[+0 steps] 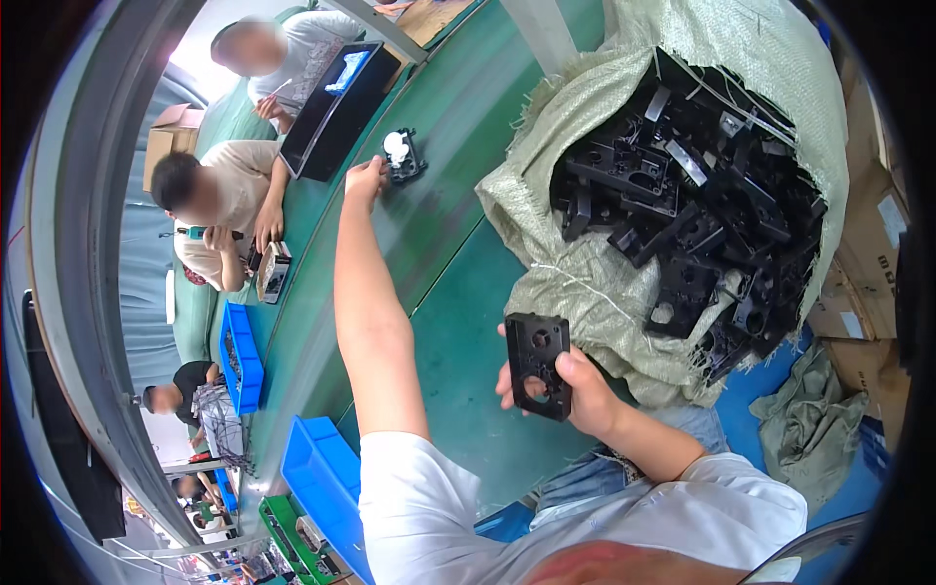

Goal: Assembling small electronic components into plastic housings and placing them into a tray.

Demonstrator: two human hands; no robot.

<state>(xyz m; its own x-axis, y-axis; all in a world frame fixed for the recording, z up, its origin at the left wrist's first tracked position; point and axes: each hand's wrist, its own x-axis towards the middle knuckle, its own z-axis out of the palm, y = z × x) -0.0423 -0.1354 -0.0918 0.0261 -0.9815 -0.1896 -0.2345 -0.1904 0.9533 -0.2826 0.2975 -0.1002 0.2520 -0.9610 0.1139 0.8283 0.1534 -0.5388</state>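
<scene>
My left arm stretches far across the green bench, and my left hand (366, 181) is closed at the near left edge of a small black plastic assembly (408, 168) with a round white piece on top. Close to my body, my right hand (588, 395) grips a black plastic housing (539, 363), thumb on its right side and fingertips showing past its left edge. The housing is held tilted upright and has round openings, one large near its lower end. Beside it lies a woven sack (585, 302) whose mouth is full of similar black plastic parts (682, 205).
Blue bins (322, 463) stand along the bench (453, 361) at left. A black tray (336, 117) sits on the far side, where co-workers (224, 200) work. A metal post (541, 34) rises at the top. Cardboard boxes (863, 263) are stacked at right.
</scene>
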